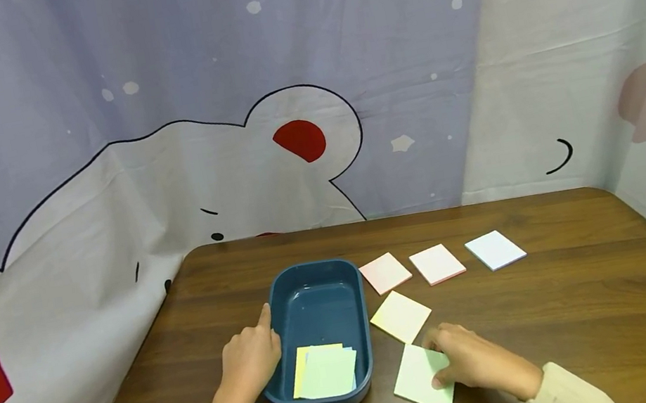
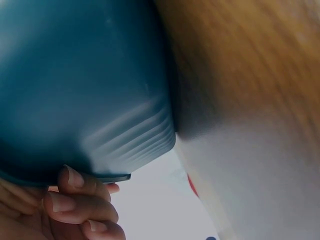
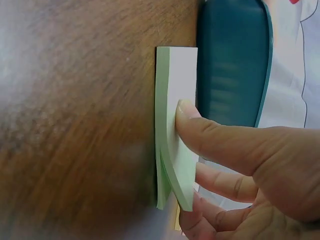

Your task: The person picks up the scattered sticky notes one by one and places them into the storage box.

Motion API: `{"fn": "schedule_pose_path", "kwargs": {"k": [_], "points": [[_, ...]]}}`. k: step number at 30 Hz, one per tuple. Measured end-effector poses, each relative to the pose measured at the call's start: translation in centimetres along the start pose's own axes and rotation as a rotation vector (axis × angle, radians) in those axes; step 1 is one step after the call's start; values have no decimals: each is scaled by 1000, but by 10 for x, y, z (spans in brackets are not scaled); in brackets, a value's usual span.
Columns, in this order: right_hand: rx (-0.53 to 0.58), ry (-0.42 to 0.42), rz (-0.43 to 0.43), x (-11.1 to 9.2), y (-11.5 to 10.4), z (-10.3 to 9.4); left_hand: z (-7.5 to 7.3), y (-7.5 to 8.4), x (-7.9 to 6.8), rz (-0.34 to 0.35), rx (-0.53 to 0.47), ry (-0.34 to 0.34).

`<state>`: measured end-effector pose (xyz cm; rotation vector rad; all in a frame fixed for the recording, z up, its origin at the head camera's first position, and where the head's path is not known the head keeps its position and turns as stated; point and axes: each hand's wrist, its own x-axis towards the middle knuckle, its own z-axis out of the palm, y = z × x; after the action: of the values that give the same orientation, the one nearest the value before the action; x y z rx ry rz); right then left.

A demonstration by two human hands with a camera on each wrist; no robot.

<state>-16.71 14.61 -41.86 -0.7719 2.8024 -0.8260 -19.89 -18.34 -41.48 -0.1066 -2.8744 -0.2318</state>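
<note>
My right hand (image 1: pixel 476 359) pinches part of a pale green sticky note pad (image 1: pixel 418 378) on the table. In the right wrist view the thumb lies on the face of the pad, and its layers split apart at one end (image 3: pixel 172 185). My left hand (image 1: pixel 250 361) holds the left rim of a dark blue plastic bin (image 1: pixel 323 308), index finger stretched along it; the left wrist view shows the other fingers (image 2: pixel 82 205) curled at the rim. Inside the bin, a light green pad (image 1: pixel 329 371) lies over a yellow pad (image 1: pixel 300 369) and a mostly hidden bluish one.
Right of the bin lie a pale yellow pad (image 1: pixel 401 317), two pinkish pads (image 1: pixel 385 272) and a white pad with a bluish edge (image 1: pixel 495 250). The brown wooden table (image 1: pixel 602 297) ends at a printed curtain (image 1: pixel 404 74) behind.
</note>
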Motion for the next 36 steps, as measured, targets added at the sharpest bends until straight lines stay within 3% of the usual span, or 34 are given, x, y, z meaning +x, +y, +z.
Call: {"fn": "schedule_pose_path", "kwargs": {"k": [9,24,36], "points": [[6,-27,60,0,1,-1,0,0,0,5,-1,5],[46,-15,22,1,2,-1,0,0,-1,4,0,1],[90,27,-113,3,7,-8,0,1,-1,11,2,17]]}}
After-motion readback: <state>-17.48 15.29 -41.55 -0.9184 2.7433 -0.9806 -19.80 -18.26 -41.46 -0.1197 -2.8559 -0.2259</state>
